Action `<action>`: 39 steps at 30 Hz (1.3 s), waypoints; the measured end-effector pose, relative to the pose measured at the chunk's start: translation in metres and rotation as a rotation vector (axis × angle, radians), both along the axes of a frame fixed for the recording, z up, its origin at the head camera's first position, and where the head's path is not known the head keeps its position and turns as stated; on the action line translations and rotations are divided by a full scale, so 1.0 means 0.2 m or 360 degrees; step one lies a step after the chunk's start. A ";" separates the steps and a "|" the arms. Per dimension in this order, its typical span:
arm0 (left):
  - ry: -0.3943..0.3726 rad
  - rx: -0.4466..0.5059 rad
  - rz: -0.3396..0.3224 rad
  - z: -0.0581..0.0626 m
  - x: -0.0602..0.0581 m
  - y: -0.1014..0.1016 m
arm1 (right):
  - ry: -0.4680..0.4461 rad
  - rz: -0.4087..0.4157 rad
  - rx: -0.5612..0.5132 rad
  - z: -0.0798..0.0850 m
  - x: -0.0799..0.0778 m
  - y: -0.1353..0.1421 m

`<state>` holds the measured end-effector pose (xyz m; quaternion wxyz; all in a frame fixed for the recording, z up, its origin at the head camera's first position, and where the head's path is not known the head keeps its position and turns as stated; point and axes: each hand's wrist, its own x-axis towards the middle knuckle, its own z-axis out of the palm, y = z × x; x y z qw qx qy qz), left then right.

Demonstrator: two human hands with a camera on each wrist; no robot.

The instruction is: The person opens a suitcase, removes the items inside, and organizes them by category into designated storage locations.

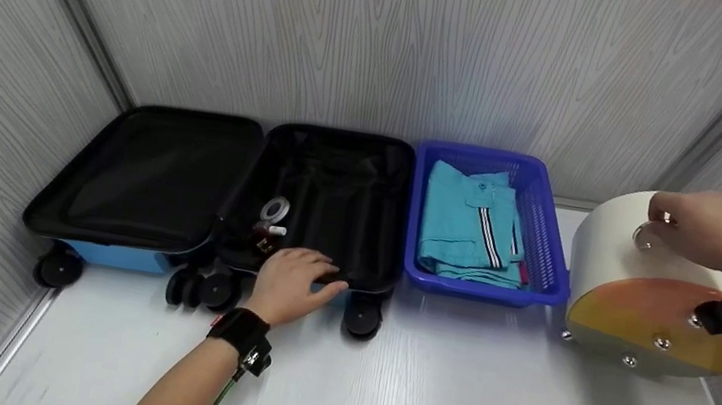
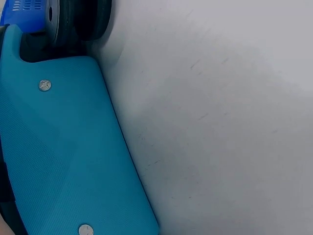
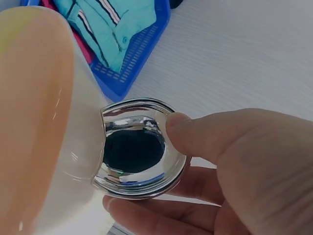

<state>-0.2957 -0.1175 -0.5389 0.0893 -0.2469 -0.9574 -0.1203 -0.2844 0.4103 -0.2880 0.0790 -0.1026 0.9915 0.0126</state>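
Observation:
My left hand rests over the near rim of the open suitcase, fingers loosely extended inside. In that suitcase half lie a roll of tape and a small dark bottle with a white cap. In the left wrist view, the suitcase's blue outer shell fills the left side. On the right, my right hand pinches the shiny metal handle of a rounded glossy case, thumb above and fingers beneath. The case has a white curved side and an orange-yellow face with metal studs.
Between suitcase and case stands a blue plastic basket with folded turquoise clothes. The other black suitcase half lies open at the left. Wood-patterned panels wall the white surface. Suitcase wheels jut toward the front.

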 end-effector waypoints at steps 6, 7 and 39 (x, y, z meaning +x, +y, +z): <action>0.0002 -0.0034 0.0016 0.00 -0.01 0.00 | 0.0011 0.0023 -0.0020 0.00 0.03 0.00; 0.0007 -0.0033 0.0017 0.00 -0.01 0.01 | 0.0023 0.0039 -0.0017 0.00 0.04 0.00; -0.0025 0.0059 -0.0003 0.01 0.01 0.01 | -0.0455 -0.0076 -0.0570 0.04 0.16 -0.16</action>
